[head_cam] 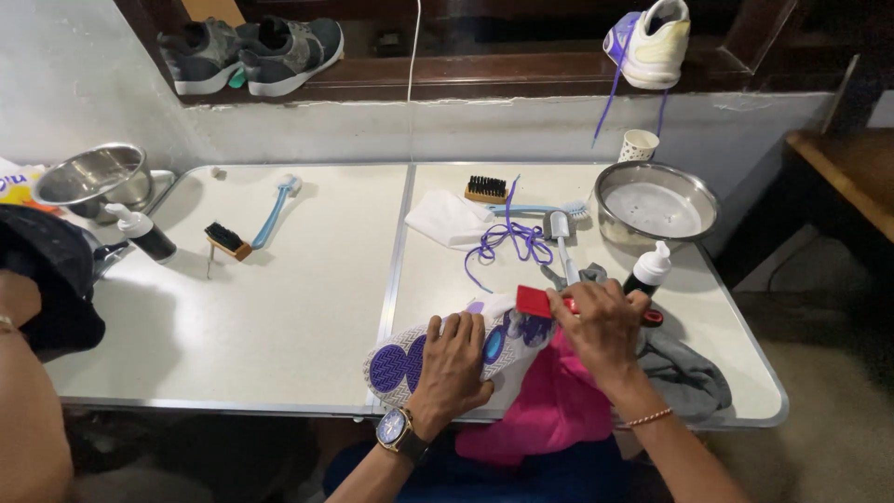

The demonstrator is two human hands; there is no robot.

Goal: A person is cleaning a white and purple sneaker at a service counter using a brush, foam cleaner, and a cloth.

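Observation:
A white sneaker [405, 359] lies sole-up at the table's front edge, its sole marked with purple and blue pads. My left hand [453, 368], with a watch on the wrist, presses down on the sole and holds the shoe. My right hand [601, 326] grips a red-headed brush [534, 301] whose head rests against the toe end of the sole. Under the shoe and my right hand lies a pink cloth [559, 405], with a grey cloth [684, 377] beside it.
Purple laces [507, 240], a white cloth [447, 219], several brushes [487, 189], a pump bottle [647, 270] and a steel bowl of water [655, 207] sit behind. A second bowl [91, 177], bottle [144, 233] and brushes [228, 240] lie left. Another person's arm [28, 410] is at far left. Shoes [251, 51] rest on the ledge.

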